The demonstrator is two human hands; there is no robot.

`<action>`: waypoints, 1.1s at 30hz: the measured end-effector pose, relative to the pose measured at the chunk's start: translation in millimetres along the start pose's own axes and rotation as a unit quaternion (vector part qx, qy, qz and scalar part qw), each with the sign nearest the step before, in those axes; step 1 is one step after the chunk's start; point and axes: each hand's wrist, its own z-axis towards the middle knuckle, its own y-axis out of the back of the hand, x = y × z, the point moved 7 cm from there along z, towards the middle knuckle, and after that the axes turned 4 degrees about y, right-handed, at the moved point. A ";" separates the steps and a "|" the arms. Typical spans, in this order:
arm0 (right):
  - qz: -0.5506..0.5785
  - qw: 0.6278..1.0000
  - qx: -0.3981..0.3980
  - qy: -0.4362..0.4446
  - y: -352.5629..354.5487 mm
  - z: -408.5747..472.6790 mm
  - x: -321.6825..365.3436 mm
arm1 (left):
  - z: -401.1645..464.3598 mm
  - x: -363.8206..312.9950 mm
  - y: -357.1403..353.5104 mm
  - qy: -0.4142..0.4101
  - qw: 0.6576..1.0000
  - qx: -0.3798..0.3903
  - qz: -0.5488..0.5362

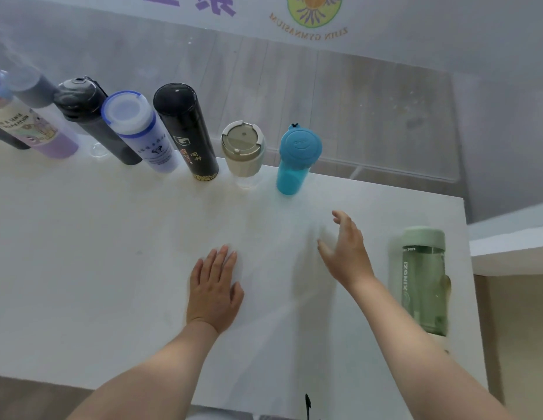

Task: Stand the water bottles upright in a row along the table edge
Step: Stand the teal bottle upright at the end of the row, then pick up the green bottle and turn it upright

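Several bottles stand upright in a row along the far edge of the white table [112,268]: a purple one [36,128], a dark grey one [91,116], a white-and-blue one [142,131], a tall black flask [185,131], a beige cup [243,150] and a blue bottle [297,159] at the row's right end. A green bottle [423,283] lies on its side near the table's right edge. My left hand [214,289] rests flat on the table, holding nothing. My right hand [344,247] hovers open, between the blue bottle and the green one, touching neither.
The table's right edge [467,237] runs just beyond the green bottle, with a lower white ledge [512,250] past it. Wooden floor [355,101] lies beyond the far edge. More bottles at the far left are partly cut off.
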 end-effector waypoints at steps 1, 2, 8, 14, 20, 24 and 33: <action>-0.009 1.000 -0.002 0.004 6.0 -10.8 -4.8 | -0.8 -0.3 0.0 0.000 1.000 0.002 0.002; -0.016 1.000 -0.006 0.008 12.4 -22.1 -9.7 | -1.7 -0.5 0.1 0.000 1.000 0.004 0.002; -0.050 0.997 -0.054 0.023 44.6 -91.2 -38.2 | -2.4 0.2 0.6 -0.004 1.000 0.007 -0.003; -0.120 0.979 -0.166 -0.007 82.1 -140.2 -79.2 | -2.2 0.3 1.2 0.021 0.999 0.009 -0.037; -0.083 0.969 -0.171 -0.159 94.3 -173.2 -125.9 | -4.2 -33.0 3.2 -0.033 0.996 0.005 -0.082; 0.013 0.962 -0.125 -0.241 86.7 -184.3 -142.0 | -11.8 -78.1 3.5 -0.122 0.984 0.031 -0.123; 0.072 0.958 -0.128 -0.246 83.6 -189.9 -137.3 | -30.9 -193.6 -4.2 -0.280 0.940 0.180 -0.073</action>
